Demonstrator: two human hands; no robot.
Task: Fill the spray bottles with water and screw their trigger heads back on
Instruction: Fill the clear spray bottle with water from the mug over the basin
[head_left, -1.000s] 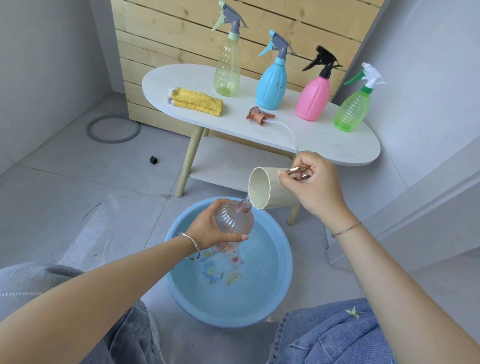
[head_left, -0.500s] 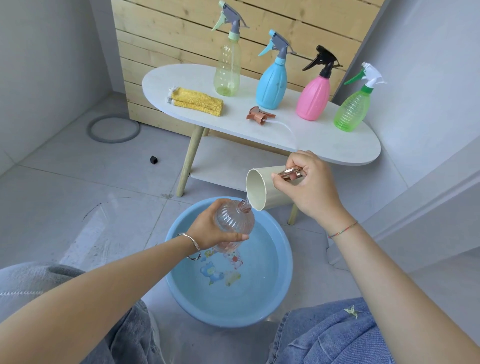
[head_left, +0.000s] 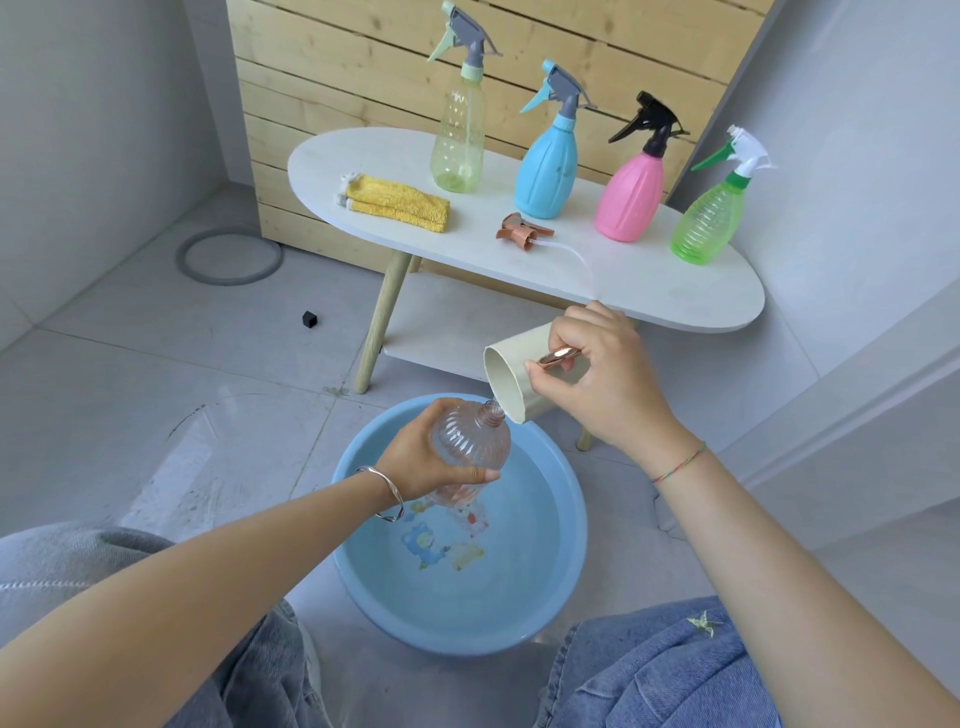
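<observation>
My left hand (head_left: 423, 460) grips a clear ribbed bottle (head_left: 470, 444) with no head, tilted above the blue basin (head_left: 558, 587). My right hand (head_left: 597, 384) holds a cream cup (head_left: 506, 382) by its rose-gold handle, tipped so its rim meets the bottle's open neck. A rose-gold trigger head (head_left: 522, 232) with its clear tube lies on the white table (head_left: 675, 296). Behind it stand the yellow-green (head_left: 460, 140), blue (head_left: 545, 171), pink (head_left: 628, 200) and green (head_left: 709, 221) spray bottles, all with heads on.
A folded yellow cloth (head_left: 397, 203) lies at the table's left end. The basin holds shallow water over a cartoon print. A grey ring (head_left: 228, 257) and a small black cube (head_left: 309, 319) lie on the tiled floor. My knees in jeans flank the basin.
The cup has tipped further toward the bottle's neck and shifted slightly left. My left hand keeps the bottle almost where it was.
</observation>
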